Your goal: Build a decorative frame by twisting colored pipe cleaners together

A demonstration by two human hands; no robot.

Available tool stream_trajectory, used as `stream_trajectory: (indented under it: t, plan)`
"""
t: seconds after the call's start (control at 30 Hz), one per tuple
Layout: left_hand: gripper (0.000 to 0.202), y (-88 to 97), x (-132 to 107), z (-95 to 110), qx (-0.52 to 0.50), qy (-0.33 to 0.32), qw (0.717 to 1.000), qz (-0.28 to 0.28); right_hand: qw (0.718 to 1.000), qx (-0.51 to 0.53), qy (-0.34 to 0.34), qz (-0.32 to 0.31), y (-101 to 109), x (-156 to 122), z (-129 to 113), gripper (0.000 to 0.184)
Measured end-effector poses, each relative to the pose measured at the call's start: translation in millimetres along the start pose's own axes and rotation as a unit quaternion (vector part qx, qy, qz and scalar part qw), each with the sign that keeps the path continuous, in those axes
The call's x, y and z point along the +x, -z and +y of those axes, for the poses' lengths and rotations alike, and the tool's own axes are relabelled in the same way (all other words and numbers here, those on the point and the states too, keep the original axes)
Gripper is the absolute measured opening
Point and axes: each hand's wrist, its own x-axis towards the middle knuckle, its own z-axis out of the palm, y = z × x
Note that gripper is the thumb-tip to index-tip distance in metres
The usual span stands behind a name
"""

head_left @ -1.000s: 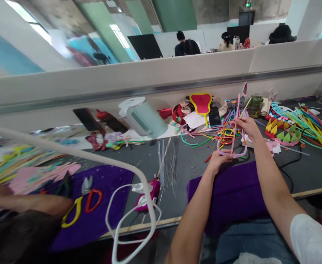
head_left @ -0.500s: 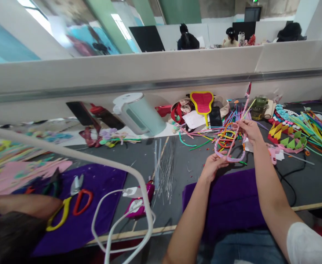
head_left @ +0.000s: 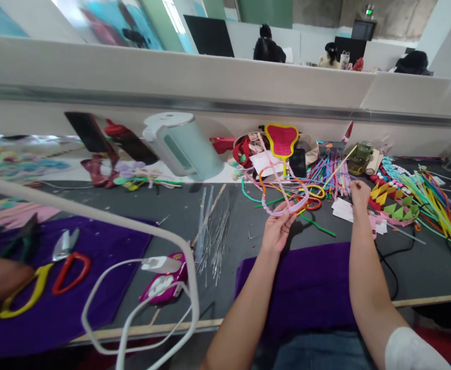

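My left hand (head_left: 279, 228) is closed on the lower edge of a loop of twisted pipe cleaners (head_left: 307, 195), lilac and pink with an orange part. A straight pink stem crosses the loop and rises above it. My right hand (head_left: 360, 194) is away from the loop, beside a bundle of loose coloured pipe cleaners (head_left: 335, 172). Its fingers are curled in, and anything between them is hidden. White paper slips (head_left: 343, 209) lie just below this hand. Orange-handled scissors (head_left: 311, 203) lie behind the loop, partly covered by it.
A folded purple cloth (head_left: 306, 288) lies before me. Left of it are thin metal wires (head_left: 220, 231), a magenta packet (head_left: 167, 280) and a white looped cable stand (head_left: 190, 257). A kettle (head_left: 189, 146) stands at the back. At far left, another person's arm (head_left: 2, 277) rests near scissors (head_left: 71, 272).
My right hand has let go of the pipe-cleaner piece and moved right, to the loose bundle. My left hand has carried the loop leftward. The view has shifted slightly.
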Motion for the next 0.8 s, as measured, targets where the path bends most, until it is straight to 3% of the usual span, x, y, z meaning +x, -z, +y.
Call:
stream_trajectory:
  t: [0.13, 0.23, 0.33, 0.57, 0.8]
  plan:
    - [0.036, -0.9, -0.6, -0.7, -0.009, -0.004, 1.000, 0.009, 0.986, -0.167, 0.025, 0.016, -19.9, -10.6, -6.5, 0.025]
    - [0.036, -1.5, -1.6, -1.2, -0.009, -0.017, 1.000, 0.008, 0.951, -0.306, 0.046, -0.009, -37.8, -14.4, -10.7, 0.025]
    - [0.038, -1.2, -1.8, -1.8, -0.005, -0.021, 1.000, 0.001, 0.924, -0.381, 0.037, -0.010, -47.9, -13.0, -8.4, 0.026]
    - [0.040, -3.3, -3.1, -4.9, -0.008, -0.016, 1.000, -0.017, 0.912, -0.408, 0.047, -0.011, -54.3, -11.2, -0.3, 0.029]
    - [0.043, -7.9, -6.6, -4.4, 0.007, -0.014, 1.000, -0.019, 0.903, -0.422, 0.066, 0.039, -51.6, -17.6, -10.0, 0.027]
